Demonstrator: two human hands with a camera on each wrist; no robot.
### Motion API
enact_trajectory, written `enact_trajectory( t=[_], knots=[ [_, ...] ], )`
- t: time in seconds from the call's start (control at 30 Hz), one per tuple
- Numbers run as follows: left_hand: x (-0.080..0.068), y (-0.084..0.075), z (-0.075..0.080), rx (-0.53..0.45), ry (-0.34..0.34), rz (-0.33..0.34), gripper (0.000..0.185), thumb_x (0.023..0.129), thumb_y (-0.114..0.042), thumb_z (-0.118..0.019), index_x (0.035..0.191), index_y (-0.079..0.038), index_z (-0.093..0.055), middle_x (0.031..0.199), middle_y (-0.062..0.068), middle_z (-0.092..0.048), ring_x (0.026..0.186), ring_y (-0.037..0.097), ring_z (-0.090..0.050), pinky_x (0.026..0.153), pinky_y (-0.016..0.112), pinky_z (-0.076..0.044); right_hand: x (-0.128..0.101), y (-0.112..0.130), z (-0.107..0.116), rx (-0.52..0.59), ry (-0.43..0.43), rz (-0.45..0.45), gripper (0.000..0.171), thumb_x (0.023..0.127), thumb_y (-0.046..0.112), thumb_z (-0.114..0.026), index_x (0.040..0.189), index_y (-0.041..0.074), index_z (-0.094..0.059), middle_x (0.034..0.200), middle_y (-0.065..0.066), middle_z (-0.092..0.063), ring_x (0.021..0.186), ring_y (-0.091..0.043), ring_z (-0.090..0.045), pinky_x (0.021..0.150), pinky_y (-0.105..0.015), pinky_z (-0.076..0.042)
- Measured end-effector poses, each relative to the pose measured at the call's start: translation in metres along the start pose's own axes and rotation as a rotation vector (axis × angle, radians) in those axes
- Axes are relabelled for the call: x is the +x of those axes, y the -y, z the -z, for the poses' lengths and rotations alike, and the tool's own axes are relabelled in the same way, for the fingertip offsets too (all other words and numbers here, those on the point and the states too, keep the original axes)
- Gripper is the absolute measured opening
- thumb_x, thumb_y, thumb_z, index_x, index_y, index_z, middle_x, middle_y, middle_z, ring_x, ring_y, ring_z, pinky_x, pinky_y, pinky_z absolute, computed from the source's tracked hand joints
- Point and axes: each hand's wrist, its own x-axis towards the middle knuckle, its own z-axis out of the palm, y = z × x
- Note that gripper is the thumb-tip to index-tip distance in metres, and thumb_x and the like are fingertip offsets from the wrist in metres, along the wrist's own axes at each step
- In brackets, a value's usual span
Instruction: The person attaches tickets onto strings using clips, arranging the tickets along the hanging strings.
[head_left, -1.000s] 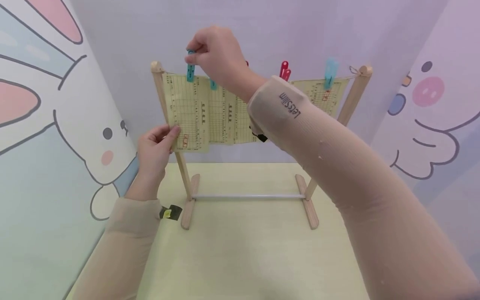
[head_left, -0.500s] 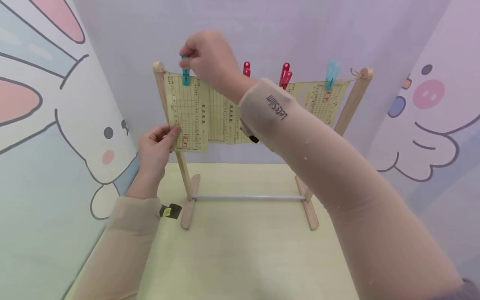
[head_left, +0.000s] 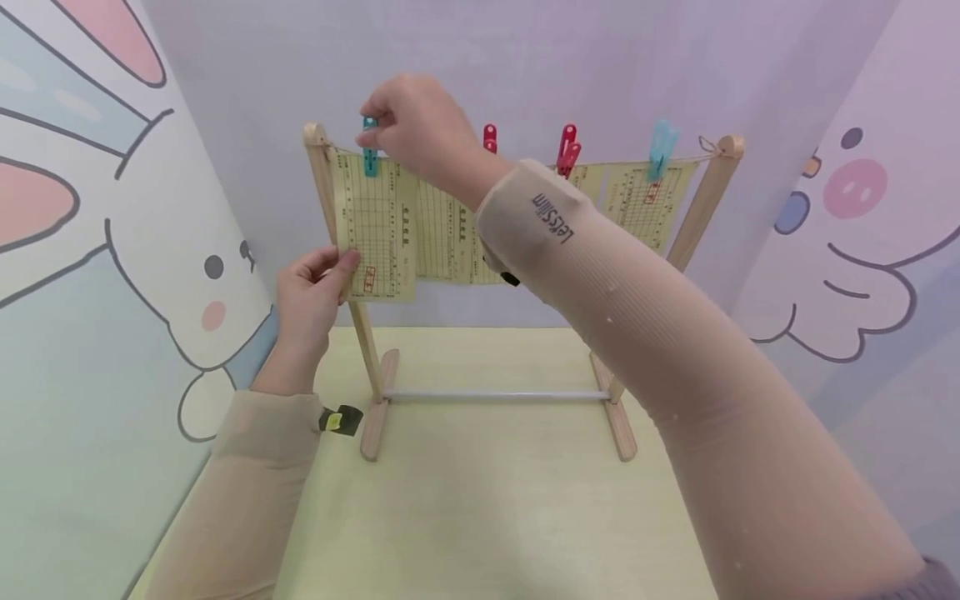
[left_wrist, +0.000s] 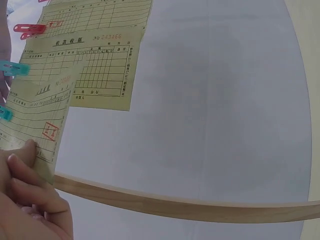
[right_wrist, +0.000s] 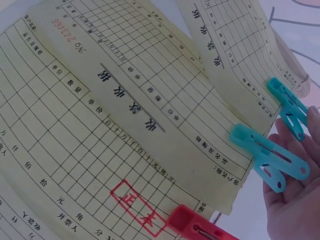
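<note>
My left hand pinches the lower left edge of the leftmost yellow receipt sheet, between thumb and fingers. Red stamp marks and ruled lines show on this sheet. At its top edge, by the string, my right hand pinches a teal clothespin, whose lower end overlaps the paper. In the right wrist view, that clothespin sits at the sheet's corner, with the fingers on its far side. A second teal clothespin grips the neighbouring receipt, in front of the right palm. My right forearm hides the middle sheets in the head view.
Red clothespins and a light blue clothespin hold further receipts along the string. The string runs between two wooden posts with feet on the table. A pale bar joins the feet. Cartoon-printed walls surround it.
My right hand has moved left and slightly down with the teal clothespin, lower over the receipt's top edge. The left hand has kept its pinch in nearly the same place.
</note>
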Motion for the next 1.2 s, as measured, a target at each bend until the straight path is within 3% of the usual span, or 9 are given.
enact_trajectory(
  t=[0.1, 0.33, 0.53, 0.67, 0.93, 1.2],
  knots=[
    [0.0, -0.001, 0.0, 0.004, -0.003, -0.002, 0.012, 0.09, -0.028, -0.073, 0.099, -0.019, -0.074, 0.087, -0.013, -0.07, 0.071, 0.003, -0.06, 0.052, 0.013, -0.039, 0.001, 0.0, 0.001, -0.042, 0.013, -0.011, 0.044, 0.098, 0.034, -0.062, 0.14, 0.022, -0.056, 0.13, 0.007, -0.066, 0.103, -0.003, -0.063, 0.089, -0.016, -0.046],
    [0.0, -0.003, 0.002, -0.01, -0.012, -0.014, 0.016, 0.089, -0.028, -0.075, 0.101, -0.017, -0.075, 0.085, -0.014, -0.073, 0.067, 0.002, -0.061, 0.049, 0.013, -0.039, -0.001, 0.001, -0.002, -0.184, 0.026, 0.006, 0.064, 0.097, 0.043, -0.059, 0.154, 0.026, -0.034, 0.142, 0.009, -0.056, 0.117, -0.002, -0.058, 0.102, -0.015, -0.041],
    [0.0, -0.004, 0.004, -0.026, -0.026, -0.013, 0.021, 0.09, -0.023, -0.075, 0.108, -0.014, -0.074, 0.088, -0.015, -0.074, 0.065, 0.003, -0.058, 0.048, 0.012, -0.04, -0.006, -0.002, 0.004, -0.106, 0.03, -0.043, 0.067, 0.097, 0.045, -0.059, 0.155, 0.033, -0.029, 0.149, 0.012, -0.049, 0.125, -0.003, -0.054, 0.105, -0.017, -0.04],
    [0.001, -0.004, 0.005, -0.006, -0.04, -0.01, 0.026, 0.09, -0.023, -0.075, 0.112, -0.011, -0.072, 0.087, -0.016, -0.072, 0.06, 0.003, -0.055, 0.047, 0.012, -0.041, -0.012, -0.008, 0.012, -0.098, -0.05, -0.024, 0.062, 0.098, 0.044, -0.058, 0.154, 0.032, -0.033, 0.149, 0.013, -0.049, 0.133, -0.002, -0.046, 0.105, -0.016, -0.038],
    [0.002, -0.006, 0.011, 0.225, -0.062, -0.078, 0.04, 0.092, -0.036, -0.07, 0.121, -0.008, -0.07, 0.089, -0.019, -0.067, 0.05, 0.001, -0.05, 0.048, 0.013, -0.04, -0.028, -0.019, 0.03, -0.054, -0.24, 0.073, 0.054, 0.098, 0.037, -0.061, 0.148, 0.024, -0.045, 0.141, 0.009, -0.058, 0.126, -0.003, -0.049, 0.101, -0.01, -0.036],
    [-0.005, -0.014, 0.025, 0.48, -0.08, -0.121, 0.046, 0.095, -0.049, -0.061, 0.121, -0.013, -0.072, 0.113, 0.002, -0.07, 0.053, -0.001, -0.054, 0.049, 0.016, -0.039, -0.059, -0.041, 0.047, 0.0, -0.438, 0.278, 0.041, 0.096, 0.026, -0.066, 0.134, 0.012, -0.06, 0.126, 0.0, -0.069, 0.115, -0.009, -0.06, 0.103, -0.012, -0.035]
  ],
)
